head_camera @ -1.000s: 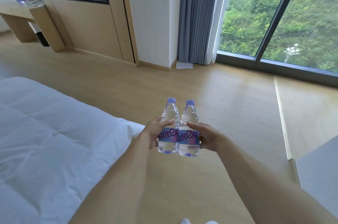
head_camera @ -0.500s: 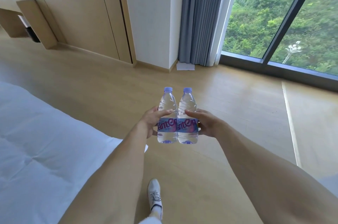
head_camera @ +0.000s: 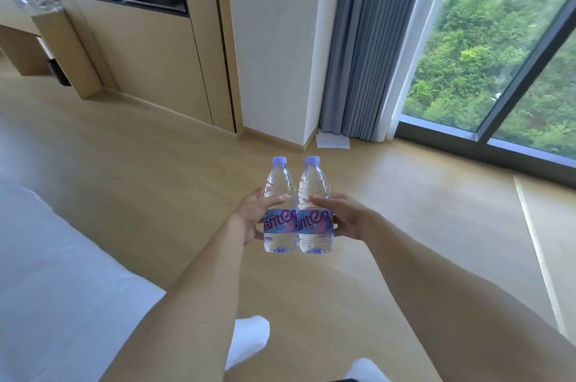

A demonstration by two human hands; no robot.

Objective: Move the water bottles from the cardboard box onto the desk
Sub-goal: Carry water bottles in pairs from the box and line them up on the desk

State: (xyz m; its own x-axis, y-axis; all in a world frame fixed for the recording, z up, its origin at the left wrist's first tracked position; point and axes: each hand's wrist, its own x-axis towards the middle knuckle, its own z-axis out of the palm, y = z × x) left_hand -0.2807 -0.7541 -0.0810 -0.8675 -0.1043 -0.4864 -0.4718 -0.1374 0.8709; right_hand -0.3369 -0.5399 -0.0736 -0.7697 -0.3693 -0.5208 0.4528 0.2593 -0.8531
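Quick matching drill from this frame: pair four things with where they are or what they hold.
Things:
1. left hand
2. right hand
3. bed
4. curtain

Places or states:
A. hangs beside the window
B. grips the right bottle
C. lower left of the view
D. grips the left bottle

Pairs: 1-D, 2-B, 3-C, 4-A

Scene bright and evenly lit; daylight enters through the window (head_camera: 498,54) at 2 o'clock. Shadows on the floor (head_camera: 140,169) soft and faint. Motion blur at 10 o'clock; wide-angle distortion bends verticals outward; the bed (head_camera: 56,288) reads nearly overexposed.
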